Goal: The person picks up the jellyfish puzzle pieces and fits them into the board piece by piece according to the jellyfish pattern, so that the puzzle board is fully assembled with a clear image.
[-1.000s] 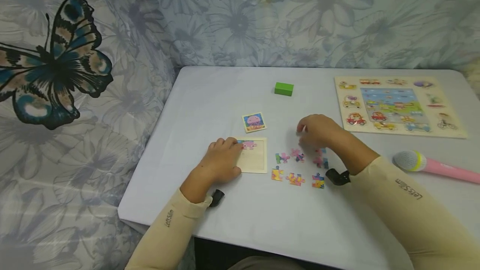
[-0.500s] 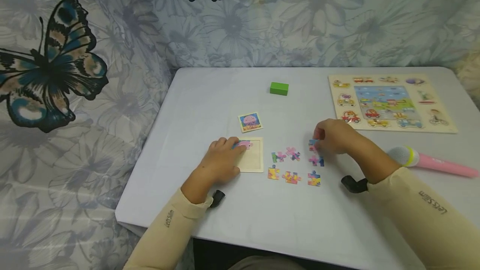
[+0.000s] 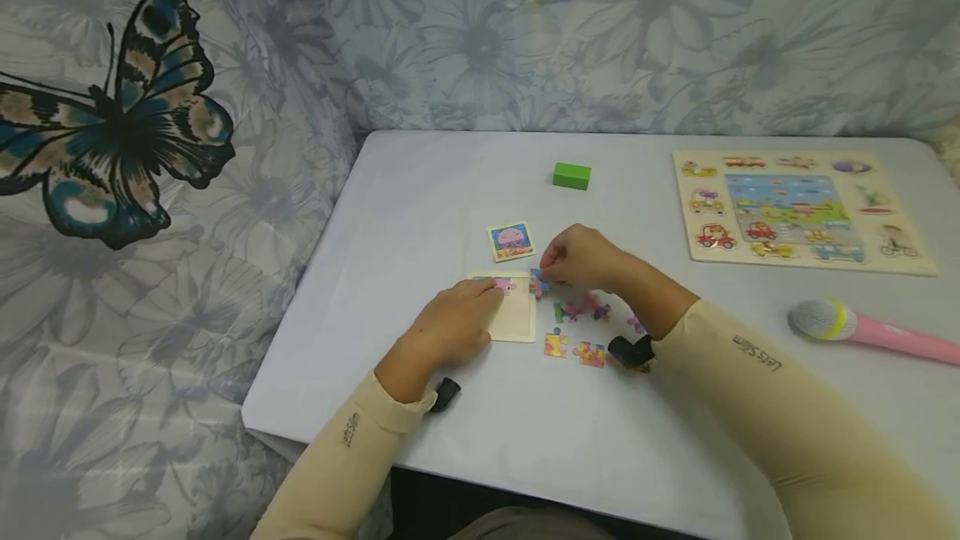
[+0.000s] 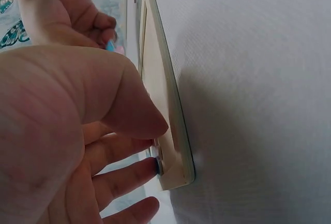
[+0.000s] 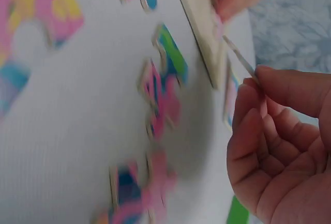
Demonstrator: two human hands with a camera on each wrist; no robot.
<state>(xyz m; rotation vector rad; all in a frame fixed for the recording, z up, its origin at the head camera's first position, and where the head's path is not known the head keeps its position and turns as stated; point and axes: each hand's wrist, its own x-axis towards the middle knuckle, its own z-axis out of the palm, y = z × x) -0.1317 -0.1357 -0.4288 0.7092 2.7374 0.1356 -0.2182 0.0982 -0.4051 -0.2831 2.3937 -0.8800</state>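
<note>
Pinched between the thumb and fingers of the right hand [image 3: 581, 259], a puzzle piece [image 3: 537, 283] hangs just beside the tray [image 3: 517, 325], which the left hand [image 3: 456, 325] pins flat, fingers lying over a pink piece [image 3: 502, 285]. The fitting step seems under way; next it likely needs lowering and aligning. The left wrist view shows straight fingers [image 4: 121, 180] on the tray [image 4: 170, 146]. The right wrist view shows the thin piece [image 5: 239, 58] gripped edge-on, loose pieces [image 5: 163, 97] below.

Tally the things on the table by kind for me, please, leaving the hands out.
Jigsaw pieces in view: 7 (5 loose pieces, 1 held piece in right hand, 1 placed piece)
Puzzle boards: 2 (small tray, vehicle board)
Picture card: 1
Green block: 1
Microphone: 1
Total: 12
</note>
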